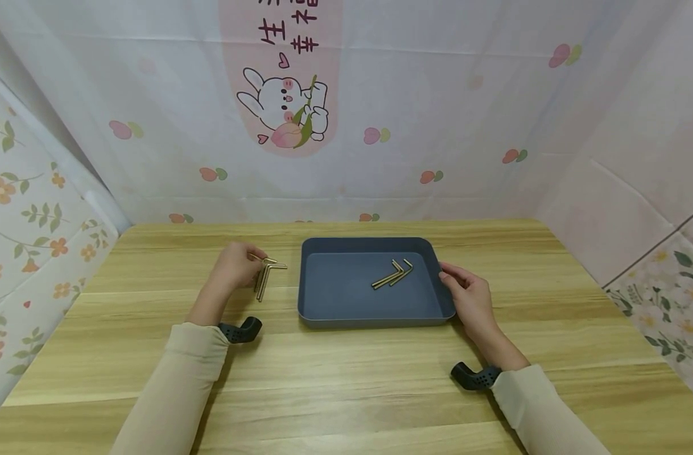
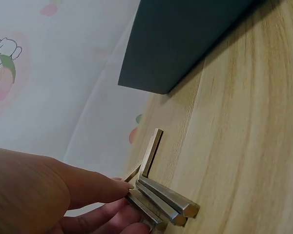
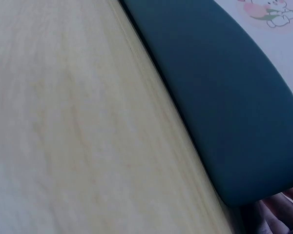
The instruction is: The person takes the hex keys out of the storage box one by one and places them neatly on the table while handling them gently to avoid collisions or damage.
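Left hand (image 1: 238,265): pinching brass-coloured L-shaped metal hex keys (image 1: 263,284)
Right hand (image 1: 473,300): gripping blue-grey rectangular tray (image 1: 335,284), right side
Tray contents: matching hex keys (image 1: 387,279)

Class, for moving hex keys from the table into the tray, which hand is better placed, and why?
Probably the left hand: it touches the hex keys lying left of the tray. The right hand holds the tray's opposite side, away from those keys.

Golden hex keys (image 1: 263,283), slate-blue tray (image 1: 335,278), wood-grained yellow table (image 1: 346,385), beige sleeves (image 1: 164,392)
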A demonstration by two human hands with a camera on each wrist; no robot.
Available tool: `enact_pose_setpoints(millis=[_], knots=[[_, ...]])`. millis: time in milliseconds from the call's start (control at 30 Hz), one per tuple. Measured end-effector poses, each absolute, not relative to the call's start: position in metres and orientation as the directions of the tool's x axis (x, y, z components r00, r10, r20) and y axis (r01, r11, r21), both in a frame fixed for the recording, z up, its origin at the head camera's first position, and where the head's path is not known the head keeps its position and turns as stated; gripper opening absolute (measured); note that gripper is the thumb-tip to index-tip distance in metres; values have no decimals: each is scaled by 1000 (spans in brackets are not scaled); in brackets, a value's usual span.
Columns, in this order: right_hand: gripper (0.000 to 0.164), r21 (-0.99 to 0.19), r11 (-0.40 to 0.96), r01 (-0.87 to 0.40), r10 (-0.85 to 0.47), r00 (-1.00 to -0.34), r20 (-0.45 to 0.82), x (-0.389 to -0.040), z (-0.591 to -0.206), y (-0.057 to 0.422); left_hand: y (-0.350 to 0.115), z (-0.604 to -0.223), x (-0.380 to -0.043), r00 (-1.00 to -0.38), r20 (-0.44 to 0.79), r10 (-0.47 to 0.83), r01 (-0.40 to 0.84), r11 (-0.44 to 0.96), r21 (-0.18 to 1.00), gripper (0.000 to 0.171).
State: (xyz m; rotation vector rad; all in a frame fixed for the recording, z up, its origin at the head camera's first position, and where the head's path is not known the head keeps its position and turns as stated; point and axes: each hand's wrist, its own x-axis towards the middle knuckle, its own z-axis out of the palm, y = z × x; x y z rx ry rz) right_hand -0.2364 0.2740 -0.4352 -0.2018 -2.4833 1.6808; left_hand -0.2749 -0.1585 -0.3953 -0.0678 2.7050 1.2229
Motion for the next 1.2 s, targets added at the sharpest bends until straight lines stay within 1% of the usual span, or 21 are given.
enact_pose_setpoints(millis=[533, 800, 967, 1200], knots=[[40, -932, 360, 40, 195, -980, 33, -237, -435, 274, -155, -396, -275, -992, -126, 28, -65, 734, 676, 27], [39, -933, 357, 45, 205, -978, 31, -237, -435, 273, -155, -397, -275, -993, -121, 18, -67, 747, 662, 26], [39, -933, 356, 44, 205, -978, 32, -237, -435, 273, -155, -398, -275, -992, -127, 16, -74, 734, 675, 26], [38, -935, 352, 51, 212, -977, 27, -237, -435, 272, -155, -398, -275, -994, -106, 30, -46, 766, 641, 26]])
